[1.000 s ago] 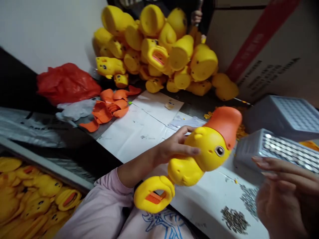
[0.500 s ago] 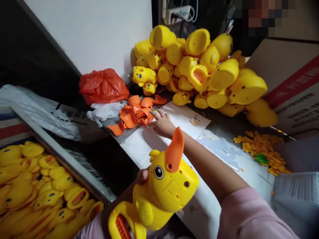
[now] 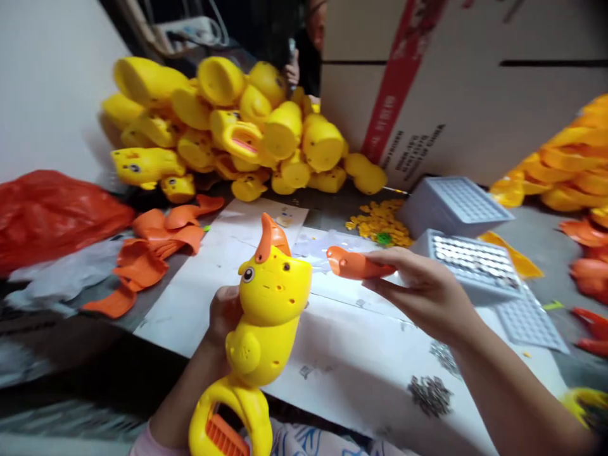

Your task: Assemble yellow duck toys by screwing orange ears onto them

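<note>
A yellow duck-shaped toy [image 3: 268, 310] stands tilted in my left hand [image 3: 224, 316], whose fingers wrap round it from behind and are mostly hidden. The toy has a printed eye, small holes, a handle with an orange grip at its lower end and an orange beak piece [image 3: 273, 235] on its head. To the right of the toy, my right hand [image 3: 418, 278] pinches a second orange beak piece [image 3: 356, 263] between thumb and fingers, above the white sheet [image 3: 351, 342]. The two pieces are apart.
Yellow toys [image 3: 237, 120] are piled at the back. Orange pieces [image 3: 142, 259] and a red bag [image 3: 52, 215] lie left. Small yellow parts [image 3: 380, 221], grey trays [image 3: 475, 259] and screws [image 3: 431, 394] are on the right. Behind stands a carton [image 3: 465, 95]; a person's hand [image 3: 293, 68] shows near it.
The view has swung to the right. My right hand has left the orange pile, moved right and now holds an orange piece. My left hand still holds the toy, now more upright.
</note>
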Tool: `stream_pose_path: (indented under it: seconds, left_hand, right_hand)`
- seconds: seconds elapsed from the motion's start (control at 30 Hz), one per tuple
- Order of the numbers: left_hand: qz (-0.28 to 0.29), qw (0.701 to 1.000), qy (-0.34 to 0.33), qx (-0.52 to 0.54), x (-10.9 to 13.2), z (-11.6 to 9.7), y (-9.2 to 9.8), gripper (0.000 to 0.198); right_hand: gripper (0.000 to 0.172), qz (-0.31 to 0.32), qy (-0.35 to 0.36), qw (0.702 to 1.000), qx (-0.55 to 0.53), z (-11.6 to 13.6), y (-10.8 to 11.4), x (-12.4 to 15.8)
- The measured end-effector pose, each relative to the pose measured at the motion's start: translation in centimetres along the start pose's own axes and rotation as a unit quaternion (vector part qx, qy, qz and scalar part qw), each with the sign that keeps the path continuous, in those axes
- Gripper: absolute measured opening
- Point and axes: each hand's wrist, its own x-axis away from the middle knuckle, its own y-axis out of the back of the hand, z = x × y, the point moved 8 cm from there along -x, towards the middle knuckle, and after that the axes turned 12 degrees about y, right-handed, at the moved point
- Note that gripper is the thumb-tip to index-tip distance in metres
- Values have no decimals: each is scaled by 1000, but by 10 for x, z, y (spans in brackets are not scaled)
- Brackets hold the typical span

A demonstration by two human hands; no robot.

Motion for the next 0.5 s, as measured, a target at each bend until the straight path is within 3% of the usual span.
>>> stream_pose_path:
  seconds: [0.07, 0.13, 0.27, 0.37, 0.5]
  left_hand:
    - [12, 998, 69, -3, -17, 13, -29, 36]
    - [33, 989, 138, -29, -30, 29, -59, 40]
    - [43, 978, 181, -96, -49, 45, -103, 46]
    - [32, 968, 220, -118, -56, 58, -114, 46]
    - [29, 971, 216, -99, -59, 71, -109, 47]
  right_hand:
    - [32, -23, 21, 999, 10, 10, 27, 25]
    - [35, -27, 12, 1000, 0, 12, 40, 42]
    - [21, -90, -16, 996, -16, 4, 57, 64]
    - [16, -101, -14, 994, -27, 0, 60, 74]
    - [14, -98, -22, 994, -37, -3, 63, 81]
